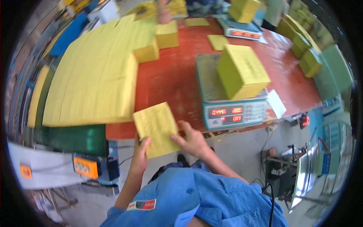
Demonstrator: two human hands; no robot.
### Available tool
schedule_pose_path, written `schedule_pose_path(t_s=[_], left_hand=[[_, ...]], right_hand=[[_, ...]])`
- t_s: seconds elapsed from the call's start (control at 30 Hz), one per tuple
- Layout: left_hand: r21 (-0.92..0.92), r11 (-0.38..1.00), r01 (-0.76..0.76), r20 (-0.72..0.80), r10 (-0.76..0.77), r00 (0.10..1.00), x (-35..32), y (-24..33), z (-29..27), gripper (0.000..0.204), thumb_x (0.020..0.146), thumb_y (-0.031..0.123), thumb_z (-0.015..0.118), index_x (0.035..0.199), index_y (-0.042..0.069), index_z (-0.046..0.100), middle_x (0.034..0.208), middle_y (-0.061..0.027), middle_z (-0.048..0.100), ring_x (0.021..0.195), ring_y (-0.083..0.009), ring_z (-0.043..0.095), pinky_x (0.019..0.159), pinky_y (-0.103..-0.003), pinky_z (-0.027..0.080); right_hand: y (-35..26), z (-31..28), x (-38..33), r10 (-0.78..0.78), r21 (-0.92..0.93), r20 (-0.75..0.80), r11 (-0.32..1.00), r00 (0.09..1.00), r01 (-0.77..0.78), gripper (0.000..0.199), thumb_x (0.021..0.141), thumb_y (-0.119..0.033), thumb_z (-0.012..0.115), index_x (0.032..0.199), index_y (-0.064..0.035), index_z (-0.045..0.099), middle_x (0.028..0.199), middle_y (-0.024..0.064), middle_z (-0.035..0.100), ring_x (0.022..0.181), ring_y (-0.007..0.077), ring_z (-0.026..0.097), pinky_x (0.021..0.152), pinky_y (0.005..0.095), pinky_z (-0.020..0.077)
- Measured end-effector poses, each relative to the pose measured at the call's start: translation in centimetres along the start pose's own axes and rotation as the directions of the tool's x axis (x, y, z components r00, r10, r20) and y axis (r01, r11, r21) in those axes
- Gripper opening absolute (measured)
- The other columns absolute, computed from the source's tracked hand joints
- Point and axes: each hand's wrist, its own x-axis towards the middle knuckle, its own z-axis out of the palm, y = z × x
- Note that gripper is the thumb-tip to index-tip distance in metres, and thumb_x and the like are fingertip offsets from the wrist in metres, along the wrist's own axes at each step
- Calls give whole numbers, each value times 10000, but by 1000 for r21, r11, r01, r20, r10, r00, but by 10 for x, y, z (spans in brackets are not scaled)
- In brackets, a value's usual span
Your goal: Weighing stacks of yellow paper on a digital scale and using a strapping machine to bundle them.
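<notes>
My left hand [140, 156] grips the lower left corner of a thin stack of yellow paper sheets [156, 126], held over the table's near edge. My right hand [192, 140] holds the stack's right side, thumb on top. A thick yellow paper block [242, 72] lies tilted on the pan of a digital scale [231, 113] just to the right, its red digits lit. To the left, rows of yellow paper stacks [94, 72] cover much of the red table [170, 75].
A second scale [242, 32] with a yellow stack stands at the far end. Another person's hand [163, 13] rests on the far stacks. More stacks [308, 56] line the right side. A box with orange sockets [89, 166] and cables sit on the floor.
</notes>
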Motion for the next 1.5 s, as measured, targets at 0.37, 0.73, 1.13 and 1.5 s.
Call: schedule_pose_path(t_s=[0.37,0.73,1.13,1.5], left_hand=[[203,968,-148,-23,156,987,-53,-8,65,518,1000,270,427,1411,-37,355,1387,-163,481,1259,-247,506,1038,-369,420],[222,927,-303,360,211,909,55,147,350,665,924,518,564,1382,43,477,1306,-95,574,1202,-211,553,959,-398,481],[493,866,-87,223,-30,974,120,117,380,796,815,692,577,1410,176,460,1343,-87,526,1213,-267,498,893,-549,458],[306,910,-280,167,238,957,122,78,365,723,959,645,403,1472,137,395,1457,-61,463,1276,-205,469,1054,-421,372]], right_hand=[[24,-44,-26,-259,418,102,887,960,195,808,901,-483,643,1447,39,358,1348,259,475,1279,338,470,1074,404,383],[-68,-335,6,-309,413,-277,817,910,403,680,910,-456,631,1375,17,483,1163,160,626,1071,236,603,878,363,497],[-21,-383,58,-45,450,-12,892,999,46,720,892,-616,549,1383,-92,512,1246,138,568,1119,281,556,895,475,477],[42,-372,80,-133,547,-103,820,986,168,779,935,-646,452,1454,-66,430,1458,153,458,1322,248,442,1092,484,306]])
